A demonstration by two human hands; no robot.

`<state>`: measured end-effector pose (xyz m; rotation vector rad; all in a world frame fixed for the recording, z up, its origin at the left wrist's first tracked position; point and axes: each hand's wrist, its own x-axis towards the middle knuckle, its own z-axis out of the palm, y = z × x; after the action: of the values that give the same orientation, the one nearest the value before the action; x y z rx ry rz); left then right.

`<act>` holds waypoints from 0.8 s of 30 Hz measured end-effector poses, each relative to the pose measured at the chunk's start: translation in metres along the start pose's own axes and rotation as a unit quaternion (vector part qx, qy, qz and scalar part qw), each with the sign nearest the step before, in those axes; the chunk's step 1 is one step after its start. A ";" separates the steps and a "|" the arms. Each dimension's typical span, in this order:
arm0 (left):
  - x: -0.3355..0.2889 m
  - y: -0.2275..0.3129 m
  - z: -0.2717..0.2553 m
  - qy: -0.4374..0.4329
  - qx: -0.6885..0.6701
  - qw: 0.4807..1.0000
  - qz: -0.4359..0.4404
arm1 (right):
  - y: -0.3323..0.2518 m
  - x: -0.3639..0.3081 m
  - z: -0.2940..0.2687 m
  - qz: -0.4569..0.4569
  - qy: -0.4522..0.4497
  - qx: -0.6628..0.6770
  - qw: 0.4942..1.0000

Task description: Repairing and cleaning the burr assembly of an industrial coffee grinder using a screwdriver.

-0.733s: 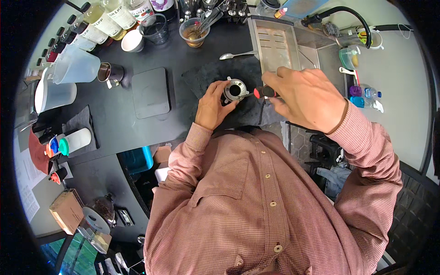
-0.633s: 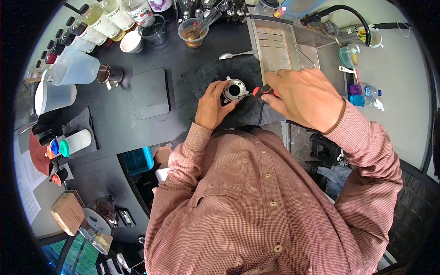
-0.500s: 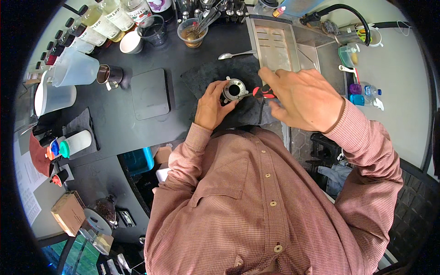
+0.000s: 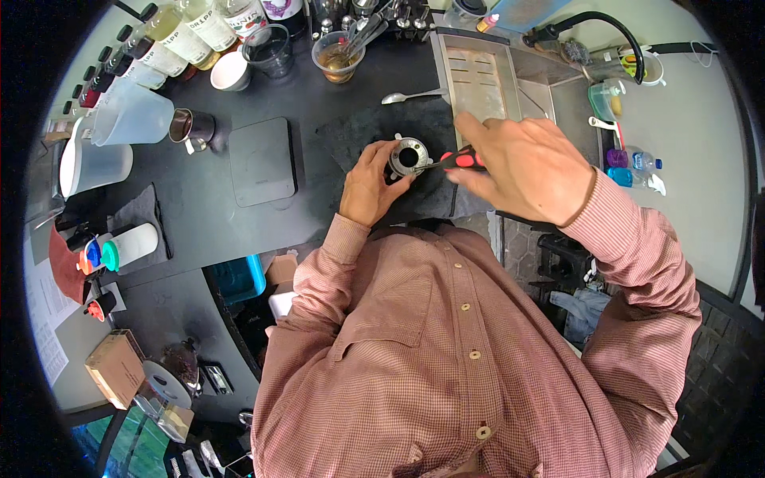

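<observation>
A small round metal part with a dark round hole and little tabs on its rim (image 4: 409, 151) lies on a dark cloth (image 4: 362, 131). My left hand (image 4: 370, 183) grips it from the left, thumb on the near side and fingers over the far side. A screwdriver with a red and black handle (image 4: 464, 159) is held nearly level, its thin shaft reaching the part's right edge. My right hand (image 4: 530, 167) closes on the handle from the right, with the thumb along it. Exactly where the tip sits is too small to make out.
Beyond the cloth lies a spoon (image 4: 410, 96), beside a metal drip tray (image 4: 476, 80) and sink. A flat grey square scale (image 4: 262, 162) sits to the left. Plastic jugs (image 4: 131, 115), a metal pitcher (image 4: 191, 127), cups and several bottles line the far left.
My right thumb and fingers have shifted round the screwdriver handle, and the handle has turned. My left hand and the metal part stay in place.
</observation>
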<state>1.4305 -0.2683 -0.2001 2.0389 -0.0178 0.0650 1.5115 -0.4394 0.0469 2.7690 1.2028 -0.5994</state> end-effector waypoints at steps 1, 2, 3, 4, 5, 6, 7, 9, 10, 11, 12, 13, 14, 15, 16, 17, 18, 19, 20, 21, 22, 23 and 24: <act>0.000 0.000 0.000 0.001 0.000 1.000 0.000 | 0.001 -0.002 -0.001 -0.001 0.000 -0.001 1.000; 0.000 0.000 0.001 0.006 0.001 1.000 0.002 | 0.003 -0.005 -0.001 -0.015 0.000 -0.008 1.000; 0.000 0.000 0.001 0.010 0.003 1.000 0.005 | 0.004 -0.007 -0.001 -0.028 0.001 -0.014 0.999; 0.000 0.000 0.001 0.010 0.003 1.000 0.005 | 0.002 -0.004 -0.001 -0.028 0.001 -0.014 0.999; 0.000 0.000 0.001 0.012 0.006 1.000 0.005 | 0.001 0.000 0.000 0.007 -0.023 -0.005 1.000; 0.000 0.000 0.002 0.014 0.009 1.000 0.005 | 0.000 0.001 0.001 0.041 -0.046 0.005 0.998; 0.000 -0.001 0.003 0.013 0.009 1.000 0.006 | 0.001 0.000 0.002 0.042 -0.046 0.005 0.998; -0.001 -0.004 0.004 0.023 0.015 1.000 0.014 | 0.002 -0.001 0.004 -0.004 0.004 -0.005 1.000; -0.001 -0.004 0.003 0.023 0.016 1.000 0.014 | 0.003 -0.003 0.003 -0.004 0.005 -0.005 1.000; 0.000 -0.004 0.003 0.018 0.008 1.000 0.011 | 0.005 -0.006 0.001 -0.021 0.006 -0.021 1.000; 0.000 -0.003 0.003 0.012 0.000 1.000 0.009 | 0.005 -0.008 0.000 -0.038 0.007 -0.037 0.999; 0.000 -0.002 0.002 0.013 0.000 1.000 0.008 | 0.003 -0.005 -0.002 -0.039 0.007 -0.038 0.999; 0.000 -0.001 0.002 0.006 0.000 1.000 -0.003 | 0.000 -0.001 -0.002 0.007 -0.024 -0.026 0.999; 0.000 0.000 0.001 -0.001 0.000 1.000 -0.015 | -0.001 0.001 -0.003 0.053 -0.055 -0.013 0.997; 0.000 -0.001 0.002 -0.001 0.000 1.000 -0.015 | -0.001 0.000 -0.005 0.053 -0.055 -0.013 0.997; 0.000 -0.002 0.002 0.002 0.007 1.000 -0.007 | -0.002 -0.002 -0.007 0.028 -0.037 -0.013 0.999; 0.000 -0.003 0.002 0.006 0.014 1.000 0.001 | -0.003 -0.003 -0.008 0.003 -0.020 -0.012 1.000; 0.000 -0.002 0.001 0.007 0.014 1.000 0.000 | -0.001 -0.004 -0.008 0.002 -0.020 -0.012 1.000; 0.000 0.000 0.001 0.007 0.010 1.000 -0.001 | 0.001 -0.006 -0.008 -0.015 -0.009 -0.023 1.000; 0.000 0.001 0.000 0.006 0.005 1.000 -0.002 | 0.001 -0.007 -0.008 -0.032 0.001 -0.033 0.999; 0.000 0.001 0.000 0.006 0.005 1.000 -0.002 | 0.000 -0.005 -0.009 -0.032 0.001 -0.033 0.999; -0.001 0.000 0.001 0.010 0.006 1.000 -0.003 | -0.002 -0.001 -0.009 0.008 -0.022 -0.035 0.999; -0.001 0.000 0.001 0.014 0.007 1.000 -0.004 | -0.003 0.002 -0.009 0.047 -0.045 -0.037 0.997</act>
<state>1.4299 -0.2692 -0.2009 2.0522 0.0076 0.0891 1.5133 -0.4345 0.0545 2.6884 1.0473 -0.6498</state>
